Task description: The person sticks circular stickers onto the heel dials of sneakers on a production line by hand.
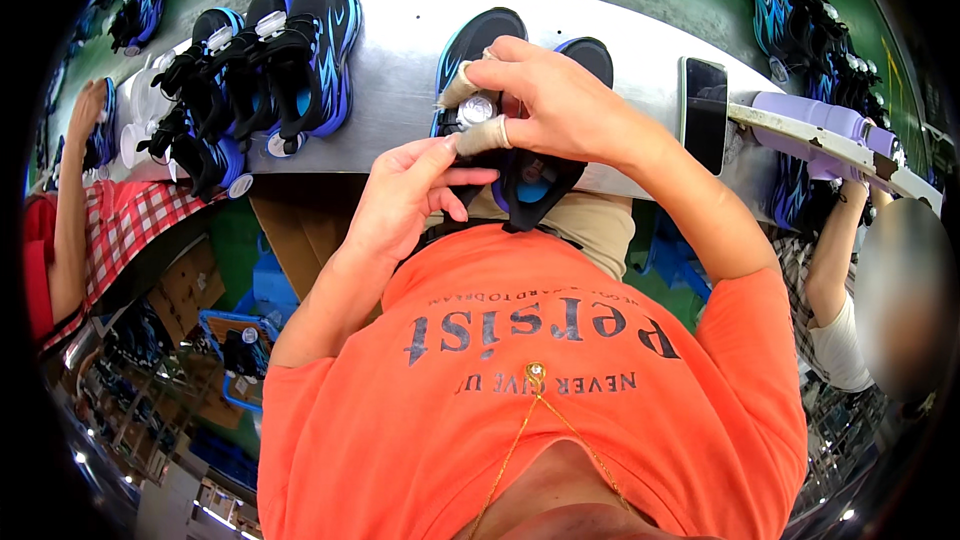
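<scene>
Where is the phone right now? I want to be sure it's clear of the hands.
In the head view the phone lies on the grey worktable, to the right of the right hand and apart from it, beside a lilac tube.

Pretty bright, even overhead light. The grey desk [400, 50] throws pale glare around 12 o'clock. Heavy fisheye bending, with black corners all round the rim. There's a soft blurred patch at 3 o'clock, tiny lamp glints near 7 o'clock, and the centre's sharp.
</scene>
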`<state>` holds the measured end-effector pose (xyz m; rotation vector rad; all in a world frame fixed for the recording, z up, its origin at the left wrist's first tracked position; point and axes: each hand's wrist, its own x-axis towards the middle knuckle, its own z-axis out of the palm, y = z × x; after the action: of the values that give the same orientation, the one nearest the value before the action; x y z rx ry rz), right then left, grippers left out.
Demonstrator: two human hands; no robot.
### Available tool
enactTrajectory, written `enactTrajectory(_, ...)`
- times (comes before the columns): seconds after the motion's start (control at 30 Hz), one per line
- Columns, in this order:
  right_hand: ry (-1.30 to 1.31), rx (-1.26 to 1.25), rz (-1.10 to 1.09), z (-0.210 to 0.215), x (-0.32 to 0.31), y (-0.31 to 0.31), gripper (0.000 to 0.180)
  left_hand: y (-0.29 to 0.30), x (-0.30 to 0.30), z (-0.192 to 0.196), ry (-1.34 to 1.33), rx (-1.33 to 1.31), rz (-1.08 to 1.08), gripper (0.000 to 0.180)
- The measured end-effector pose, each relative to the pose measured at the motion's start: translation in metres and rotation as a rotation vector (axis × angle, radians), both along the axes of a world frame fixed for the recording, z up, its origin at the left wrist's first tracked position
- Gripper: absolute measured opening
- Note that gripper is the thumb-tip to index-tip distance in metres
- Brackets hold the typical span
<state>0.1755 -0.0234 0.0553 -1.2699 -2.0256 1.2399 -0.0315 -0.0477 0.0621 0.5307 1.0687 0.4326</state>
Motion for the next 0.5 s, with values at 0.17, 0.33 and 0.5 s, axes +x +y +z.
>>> enactTrajectory(0.17, 0.095, -0.09, 0.068, -0.007, -0.002, 0.013, 0.029, -0.002, 0.002, -0.009, 0.049, 0.045, -0.019, 0.026)
enactTrajectory(0.33, 0.15, -0.279, 0.089, -0.009, 0.006, 0.018, 0.03, -0.001, 0.009, -0.011, 0.028, 0.04, 0.005, 0.026)
enactTrajectory(0.5, 0.166, -0.105, 0.12, -0.003, 0.021, 0.01, 0.03, -0.006, 0.007, -0.01, -0.03, 0.002, 0.045, 0.029)
